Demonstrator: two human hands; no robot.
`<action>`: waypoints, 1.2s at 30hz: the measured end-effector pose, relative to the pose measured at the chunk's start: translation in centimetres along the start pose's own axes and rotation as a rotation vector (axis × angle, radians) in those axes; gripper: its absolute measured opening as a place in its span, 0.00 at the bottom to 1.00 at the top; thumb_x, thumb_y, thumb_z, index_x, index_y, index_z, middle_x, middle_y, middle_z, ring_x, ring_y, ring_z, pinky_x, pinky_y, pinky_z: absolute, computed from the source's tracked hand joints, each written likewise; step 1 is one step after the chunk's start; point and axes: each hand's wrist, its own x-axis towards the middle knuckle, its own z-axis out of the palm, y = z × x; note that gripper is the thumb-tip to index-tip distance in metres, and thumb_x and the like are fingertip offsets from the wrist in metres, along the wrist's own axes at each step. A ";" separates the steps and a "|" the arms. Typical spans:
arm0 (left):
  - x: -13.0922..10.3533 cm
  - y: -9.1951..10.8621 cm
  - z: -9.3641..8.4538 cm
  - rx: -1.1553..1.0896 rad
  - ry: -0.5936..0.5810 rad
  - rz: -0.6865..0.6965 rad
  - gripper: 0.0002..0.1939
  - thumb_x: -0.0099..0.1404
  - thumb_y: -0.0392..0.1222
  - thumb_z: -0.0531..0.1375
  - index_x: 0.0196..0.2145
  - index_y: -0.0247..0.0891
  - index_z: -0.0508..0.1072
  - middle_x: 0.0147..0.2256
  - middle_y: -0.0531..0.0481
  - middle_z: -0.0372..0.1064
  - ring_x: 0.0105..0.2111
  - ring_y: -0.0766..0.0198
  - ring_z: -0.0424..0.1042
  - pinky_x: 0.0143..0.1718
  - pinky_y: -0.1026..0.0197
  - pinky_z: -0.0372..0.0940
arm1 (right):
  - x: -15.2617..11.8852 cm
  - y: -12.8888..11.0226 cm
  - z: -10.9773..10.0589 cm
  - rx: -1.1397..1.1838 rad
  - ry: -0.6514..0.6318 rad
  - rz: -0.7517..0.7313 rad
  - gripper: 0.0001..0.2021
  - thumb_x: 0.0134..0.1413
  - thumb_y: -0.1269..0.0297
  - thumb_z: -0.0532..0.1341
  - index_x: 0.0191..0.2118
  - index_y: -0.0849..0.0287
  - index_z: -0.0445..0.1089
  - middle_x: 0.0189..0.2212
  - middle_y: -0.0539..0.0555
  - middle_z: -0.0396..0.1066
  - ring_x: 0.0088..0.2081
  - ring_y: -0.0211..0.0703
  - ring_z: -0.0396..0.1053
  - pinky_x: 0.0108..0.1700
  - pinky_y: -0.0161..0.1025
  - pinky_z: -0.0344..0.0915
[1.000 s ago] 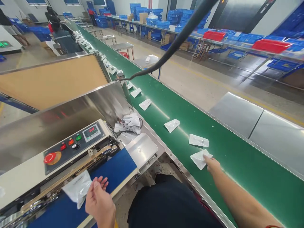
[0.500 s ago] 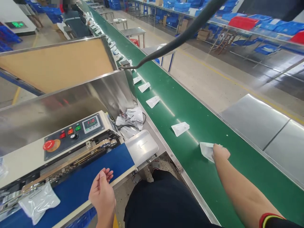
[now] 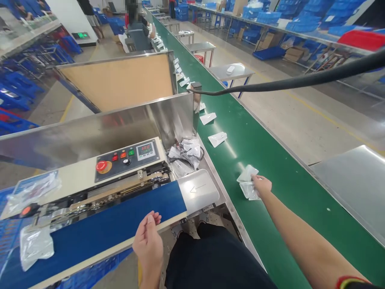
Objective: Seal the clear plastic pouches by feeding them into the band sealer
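Note:
My right hand [image 3: 262,186] reaches over the green conveyor belt [image 3: 288,208], fingertips pinched on small white pouches. One white pouch [image 3: 249,190] lies at the fingers, and a second white pouch [image 3: 247,173] overlaps it just above; whether both are gripped is hard to tell. My left hand [image 3: 148,243] hovers by the near edge of the sealing machine's blue belt [image 3: 120,224], fingers loosely curled and nothing visible in them. At the left end of the blue belt, a white pouch [image 3: 36,247] sits with its top edge at the machine's sealing track.
The sealing machine's control panel [image 3: 128,159] has lit buttons and a red stop knob. Crumpled pouches [image 3: 188,154] are heaped behind the metal end plate [image 3: 200,186]. More pouches [image 3: 217,139] lie up the green belt. A black cable [image 3: 285,86] crosses above it. Someone sits farther along.
The view has swung left. My right hand has moved up the green belt with its pouch to another pouch. The pouch on the blue belt has shifted farther along the sealing machine.

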 end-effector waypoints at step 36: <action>7.1 -0.4 6.7 -0.279 -0.214 -0.340 0.30 0.48 0.64 0.77 0.33 0.31 0.83 0.33 0.38 0.81 0.34 0.51 0.80 0.33 0.56 0.72 | -24.5 -15.8 13.4 -0.149 -1.041 -0.205 0.17 0.43 0.57 0.76 0.20 0.57 0.69 0.19 0.50 0.67 0.25 0.39 0.63 0.29 0.36 0.60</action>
